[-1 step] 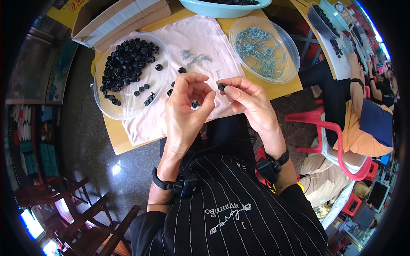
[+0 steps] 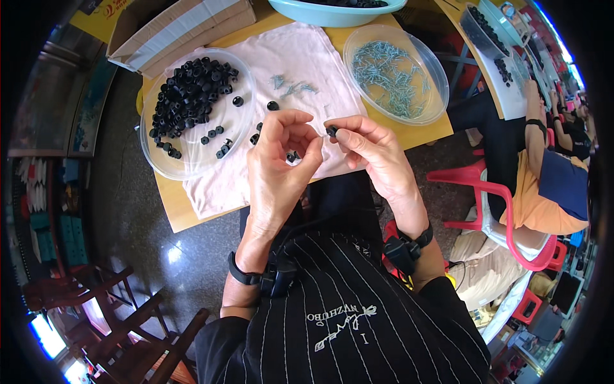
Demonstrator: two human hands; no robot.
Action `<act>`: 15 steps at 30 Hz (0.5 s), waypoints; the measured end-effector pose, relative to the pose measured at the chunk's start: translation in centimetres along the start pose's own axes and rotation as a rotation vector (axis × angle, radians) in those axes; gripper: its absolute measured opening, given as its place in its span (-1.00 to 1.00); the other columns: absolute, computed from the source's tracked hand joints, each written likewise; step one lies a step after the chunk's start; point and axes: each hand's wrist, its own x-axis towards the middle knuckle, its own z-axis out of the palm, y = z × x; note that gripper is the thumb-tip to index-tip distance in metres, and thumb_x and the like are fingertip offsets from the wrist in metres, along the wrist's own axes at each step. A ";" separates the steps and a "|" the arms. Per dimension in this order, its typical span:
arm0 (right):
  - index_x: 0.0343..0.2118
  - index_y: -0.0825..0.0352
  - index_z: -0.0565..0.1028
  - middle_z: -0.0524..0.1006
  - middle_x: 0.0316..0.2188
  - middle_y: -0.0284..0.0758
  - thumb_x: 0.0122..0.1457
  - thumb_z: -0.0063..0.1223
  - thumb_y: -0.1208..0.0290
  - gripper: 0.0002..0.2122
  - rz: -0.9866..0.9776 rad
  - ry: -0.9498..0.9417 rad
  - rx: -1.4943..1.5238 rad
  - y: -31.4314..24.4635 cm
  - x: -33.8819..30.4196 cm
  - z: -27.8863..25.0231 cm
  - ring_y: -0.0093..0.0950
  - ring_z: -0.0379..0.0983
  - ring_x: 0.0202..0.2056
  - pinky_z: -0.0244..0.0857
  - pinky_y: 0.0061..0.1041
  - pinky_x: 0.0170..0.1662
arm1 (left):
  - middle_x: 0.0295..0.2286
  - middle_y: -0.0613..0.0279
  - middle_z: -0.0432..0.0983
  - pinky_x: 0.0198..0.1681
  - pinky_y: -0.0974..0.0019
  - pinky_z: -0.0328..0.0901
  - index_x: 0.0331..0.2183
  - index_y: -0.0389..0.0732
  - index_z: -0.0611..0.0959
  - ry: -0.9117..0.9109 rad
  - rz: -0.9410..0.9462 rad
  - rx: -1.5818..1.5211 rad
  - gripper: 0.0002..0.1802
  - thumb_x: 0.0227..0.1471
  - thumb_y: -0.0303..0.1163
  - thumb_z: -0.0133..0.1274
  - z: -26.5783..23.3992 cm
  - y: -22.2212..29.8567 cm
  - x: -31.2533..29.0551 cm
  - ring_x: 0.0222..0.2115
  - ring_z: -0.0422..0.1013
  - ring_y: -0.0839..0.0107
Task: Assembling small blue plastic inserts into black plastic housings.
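Note:
My right hand (image 2: 382,150) pinches a small black round part (image 2: 331,130) between thumb and forefinger. Close by on the left, my left hand (image 2: 279,163) is closed, its thumb tip against the curled fingers; whatever it may hold is too small to make out. Both hands are raised over the near part of a pale pink cloth (image 2: 224,185). A few more black parts lie on the cloth around my left hand, one loose piece (image 2: 272,105) just beyond it. Farther back on the cloth is a little heap of screws (image 2: 293,86).
At the left, a clear round tray (image 2: 153,160) holds many black parts. Another clear tray (image 2: 435,107), at the right, holds silvery screws. Behind stand a cardboard box (image 2: 182,35) and a light blue basin (image 2: 332,15). A person sits on a red chair (image 2: 476,176) at the right.

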 end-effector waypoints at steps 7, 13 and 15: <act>-0.16 0.38 0.54 0.54 -0.38 -0.42 0.18 0.10 0.42 -0.79 -0.031 0.012 -0.064 0.0 -0.5 0.3 -0.73 0.39 -0.41 0.28 -0.75 -0.39 | -0.52 0.31 0.51 -0.41 0.50 0.34 -0.21 -0.25 0.48 0.057 0.125 0.236 -0.67 -0.10 -0.64 0.12 0.4 0.5 -0.6 -0.52 0.41 0.60; -0.13 0.40 0.51 0.54 -0.33 -0.36 0.19 0.07 0.46 -0.78 -0.015 0.030 -0.084 0.3 -1.1 1.0 -0.65 0.48 -0.34 0.43 -0.66 -0.30 | -0.46 0.27 0.51 -0.40 0.47 0.36 -0.21 -0.24 0.49 0.002 0.215 0.463 -0.67 -0.09 -0.64 0.12 0.6 0.8 -1.1 -0.51 0.44 0.57; -0.12 0.40 0.50 0.54 -0.31 -0.35 0.19 0.08 0.46 -0.78 -0.015 0.017 -0.059 0.4 -1.0 0.9 -0.65 0.47 -0.34 0.43 -0.65 -0.30 | -0.42 0.26 0.52 -0.37 0.48 0.36 -0.19 -0.26 0.49 -0.018 0.107 0.292 -0.67 -0.06 -0.64 0.13 0.3 0.5 -1.1 -0.49 0.45 0.56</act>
